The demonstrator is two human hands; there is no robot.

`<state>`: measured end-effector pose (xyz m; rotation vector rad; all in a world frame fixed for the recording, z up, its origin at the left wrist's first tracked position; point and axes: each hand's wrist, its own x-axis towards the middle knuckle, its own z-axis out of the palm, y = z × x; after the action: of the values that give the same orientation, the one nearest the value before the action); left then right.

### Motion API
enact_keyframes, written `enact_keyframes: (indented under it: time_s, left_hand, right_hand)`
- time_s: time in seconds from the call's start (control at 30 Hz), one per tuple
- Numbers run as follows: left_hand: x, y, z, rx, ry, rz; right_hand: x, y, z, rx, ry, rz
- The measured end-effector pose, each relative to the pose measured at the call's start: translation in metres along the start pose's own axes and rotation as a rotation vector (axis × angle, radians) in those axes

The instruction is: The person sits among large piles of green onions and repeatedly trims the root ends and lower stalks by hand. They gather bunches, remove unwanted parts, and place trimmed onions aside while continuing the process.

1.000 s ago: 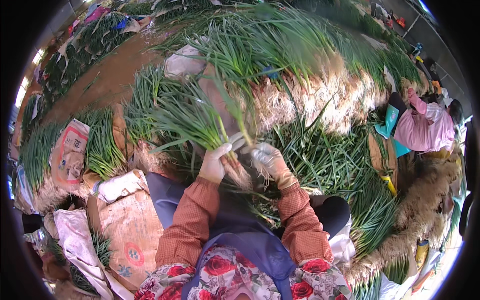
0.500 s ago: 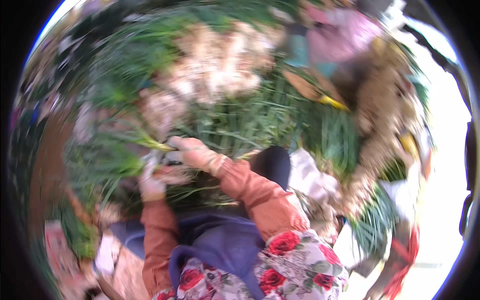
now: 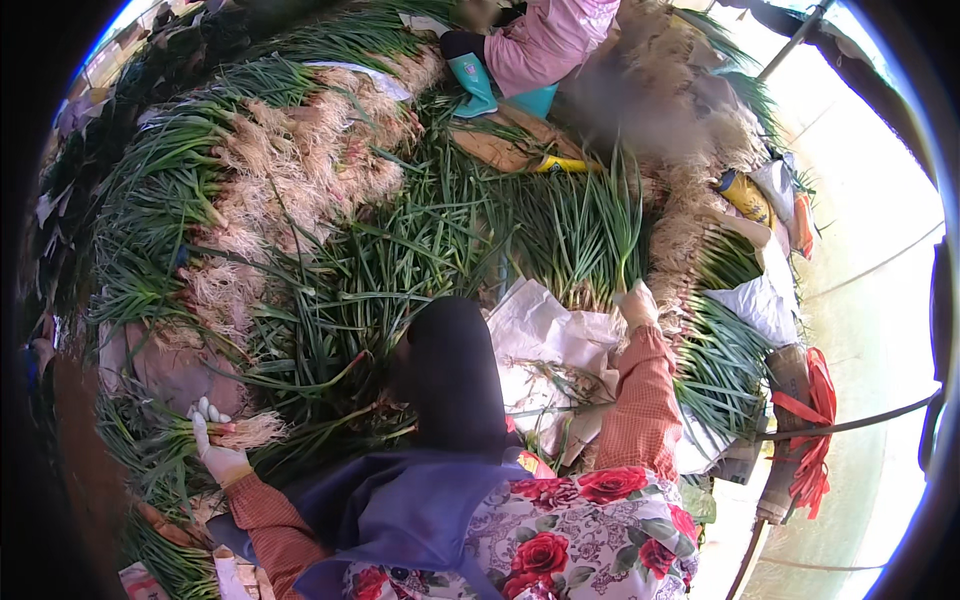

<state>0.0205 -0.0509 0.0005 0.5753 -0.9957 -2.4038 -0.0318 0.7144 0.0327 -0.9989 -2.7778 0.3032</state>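
My left hand, in a pale glove, is closed around a small bunch of green onions. Their pale roots point right, and their green leaves trail off to the left. Far to the right, my right hand grips the lower end of a green onion whose leaves stand away from me. It is over the root end of a row of green onions; some fingers are hidden. Between my hands, loose green leaves cover the ground beyond my dark-clad knee.
A long heap of rooted onions curves along the left. White sacking lies beside my knee. Ahead, a person in pink and teal boots is near a cardboard piece. Another root pile runs along the right, near red strips.
My hands were together over onion stalks. The right has swung far right to the onion row; the left has moved down and left with a bunch. The view has shifted and sharpened.
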Motion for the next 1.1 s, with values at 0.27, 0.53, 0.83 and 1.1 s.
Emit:
enact_keyframes:
  time_s: [0.27, 0.53, 0.83, 1.1]
  left_hand:
    - [-0.02, 0.132, 0.106, 0.097, -0.247, 0.327]
    - [0.023, 0.13, 0.067, -0.193, -0.149, 0.239]
    - [0.031, 0.075, 0.021, -0.315, -0.146, 0.094]
    - [0.02, 0.09, -0.006, -0.206, -0.133, 0.187]
  right_hand:
    - [0.038, -0.189, 0.023, 0.778, -0.445, -0.457]
    - [-0.183, -0.56, 0.004, 0.616, -0.63, -1.476]
    - [-0.294, -0.704, 0.154, 0.321, -0.313, -1.414]
    - [-0.311, -0.679, 0.102, 0.326, -0.784, -1.291]
